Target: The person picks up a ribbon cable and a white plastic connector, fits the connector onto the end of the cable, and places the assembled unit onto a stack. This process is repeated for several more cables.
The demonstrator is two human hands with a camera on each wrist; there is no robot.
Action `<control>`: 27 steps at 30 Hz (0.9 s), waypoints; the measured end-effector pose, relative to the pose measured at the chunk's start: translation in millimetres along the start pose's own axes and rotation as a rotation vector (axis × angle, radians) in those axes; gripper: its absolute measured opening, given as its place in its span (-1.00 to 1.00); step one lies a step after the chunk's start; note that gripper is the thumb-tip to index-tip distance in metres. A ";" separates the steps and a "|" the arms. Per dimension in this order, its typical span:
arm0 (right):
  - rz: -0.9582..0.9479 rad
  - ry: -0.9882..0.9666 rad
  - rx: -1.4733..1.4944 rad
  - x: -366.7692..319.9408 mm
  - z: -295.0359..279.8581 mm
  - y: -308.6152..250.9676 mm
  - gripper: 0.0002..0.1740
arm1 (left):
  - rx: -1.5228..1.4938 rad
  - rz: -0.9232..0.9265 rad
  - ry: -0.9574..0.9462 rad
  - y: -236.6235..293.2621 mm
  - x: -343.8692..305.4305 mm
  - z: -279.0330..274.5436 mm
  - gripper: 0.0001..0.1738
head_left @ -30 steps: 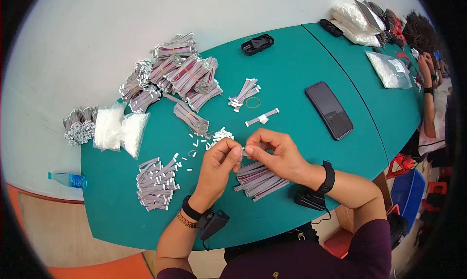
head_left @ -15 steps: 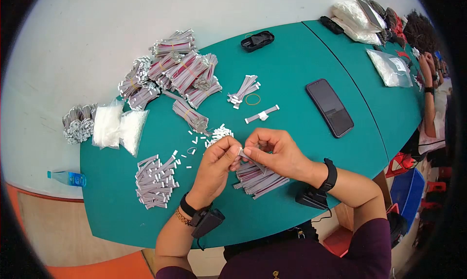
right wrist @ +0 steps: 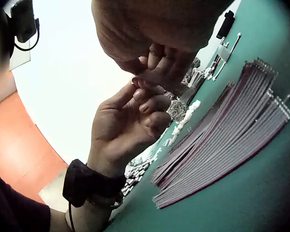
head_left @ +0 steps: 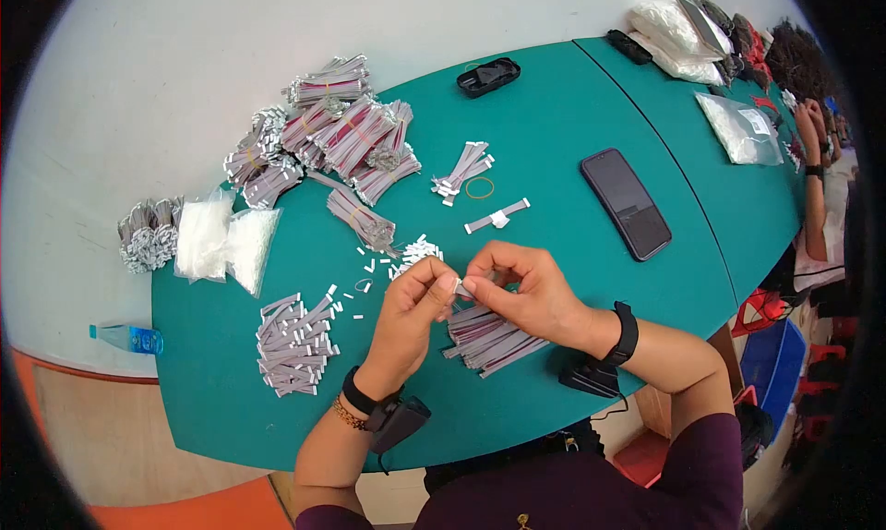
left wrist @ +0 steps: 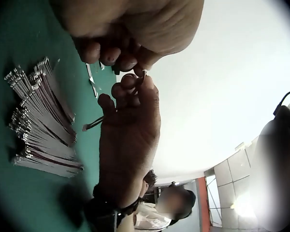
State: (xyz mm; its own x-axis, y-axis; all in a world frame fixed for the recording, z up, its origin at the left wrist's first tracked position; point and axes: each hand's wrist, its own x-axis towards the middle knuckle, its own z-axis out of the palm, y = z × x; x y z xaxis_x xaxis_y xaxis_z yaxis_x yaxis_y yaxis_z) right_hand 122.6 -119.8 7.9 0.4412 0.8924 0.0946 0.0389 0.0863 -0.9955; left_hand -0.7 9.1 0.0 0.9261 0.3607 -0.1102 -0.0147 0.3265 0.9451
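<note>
Both hands meet over the table, fingertips close together around one short grey ribbon cable (head_left: 465, 292). My left hand (head_left: 411, 313) pinches a small white connector at the cable's end between thumb and forefinger. Thumb and bent fingers of my right hand (head_left: 528, 295) grip the cable just beside it. In the left wrist view the cable's other end (left wrist: 89, 126) pokes out past the right hand; the fingers hide most of its length. Just below the hands lies a fanned stack of ribbon cables (head_left: 494, 343). Loose white connectors (head_left: 420, 255) are heaped beyond the left hand.
At left lies a pile of cables with white ends (head_left: 297, 350). Banded cable bundles (head_left: 355, 147) and bags of white pieces (head_left: 205, 239) stand at the back left. A phone (head_left: 628, 205) lies at right, a rubber band (head_left: 480, 188) and single cable (head_left: 498, 218) ahead.
The ribbon cable has turned slightly between the fingertips: a stretch hanging below the right hand showed half a second ago and is now mostly hidden. Both hands stay almost in place.
</note>
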 end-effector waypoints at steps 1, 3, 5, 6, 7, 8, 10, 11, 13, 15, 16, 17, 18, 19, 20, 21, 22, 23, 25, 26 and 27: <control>0.002 0.006 -0.024 -0.5 -0.2 -0.8 -0.89 | 0.041 0.028 0.013 -1.3 -0.3 0.2 -0.77; -0.012 0.023 -0.054 -1.0 0.1 0.5 -0.89 | 0.154 0.094 0.043 -2.7 -1.0 0.7 -0.76; -0.049 0.049 -0.084 -0.8 1.1 3.2 -0.88 | 0.299 0.175 0.076 -3.4 -0.9 1.7 -0.74; -0.080 0.066 -0.098 -0.3 2.5 5.3 -0.87 | 0.328 0.202 0.093 -3.4 -1.2 3.5 -0.75; -0.110 0.082 -0.112 -0.1 3.3 6.2 -0.86 | 0.357 0.229 0.110 -2.9 -1.7 6.1 -0.75; -0.109 0.078 -0.122 -0.4 3.5 6.3 -0.86 | 0.386 0.257 0.127 -3.0 -2.0 7.9 -0.75; -0.105 0.069 -0.142 -0.8 3.5 6.3 -0.86 | 0.416 0.284 0.140 -5.2 -3.0 9.8 -0.76; -0.101 0.060 -0.120 -0.7 3.4 6.4 -0.86 | 0.431 0.298 0.147 -6.2 -3.5 9.9 -0.76; -0.093 0.044 -0.076 0.0 3.5 6.5 -0.86 | 0.466 0.275 0.122 -7.1 -4.6 4.7 -0.78; -0.090 0.035 -0.073 0.5 3.6 7.5 -0.86 | 0.469 0.276 0.110 -7.1 -4.6 4.0 -0.79; -0.088 0.029 -0.073 0.6 3.7 7.7 -0.85 | 0.454 0.289 0.112 -7.1 -4.7 6.2 -0.78; -0.088 0.020 -0.068 0.9 3.5 7.4 -0.85 | 0.440 0.303 0.113 -6.6 -4.0 7.1 -0.78; -0.089 0.011 -0.063 1.2 3.4 7.0 -0.85 | 0.452 0.309 0.105 -5.6 -3.3 6.1 -0.78; -0.086 0.001 -0.059 0.6 3.2 7.0 -0.85 | 0.461 0.313 0.098 -5.3 -3.3 5.0 -0.78; -0.060 0.003 -0.025 0.3 4.0 7.4 -0.84 | 0.469 0.316 0.088 -4.9 -3.1 4.2 -0.78; -0.036 0.006 0.007 1.1 5.4 7.7 -0.84 | 0.464 0.317 0.088 -4.0 -2.2 4.1 -0.78; -0.013 0.008 0.040 1.9 5.8 7.4 -0.84 | 0.459 0.320 0.088 -2.4 -1.1 4.0 -0.78; -0.010 -0.002 0.020 3.1 4.3 6.3 -0.84 | 0.456 0.322 0.090 -0.5 -0.3 3.4 -0.78; -0.001 -0.024 -0.014 4.7 1.2 3.4 -0.84 | 0.409 0.303 0.114 3.8 0.0 0.4 -0.78; 0.000 -0.037 -0.003 4.3 0.6 2.1 -0.84 | 0.385 0.296 0.125 5.7 0.4 -0.8 -0.78; 0.000 -0.050 0.008 3.7 -0.2 0.8 -0.84 | 0.398 0.296 0.120 6.1 0.8 -2.1 -0.78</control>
State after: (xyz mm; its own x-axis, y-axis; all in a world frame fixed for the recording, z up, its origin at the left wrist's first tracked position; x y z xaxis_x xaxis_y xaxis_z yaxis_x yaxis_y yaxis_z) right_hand 124.4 -116.5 7.5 0.3960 0.9133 0.0950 0.0318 0.0897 -0.9955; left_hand -0.9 13.2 5.1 0.8537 0.4930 0.1676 -0.1036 -0.1546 0.9825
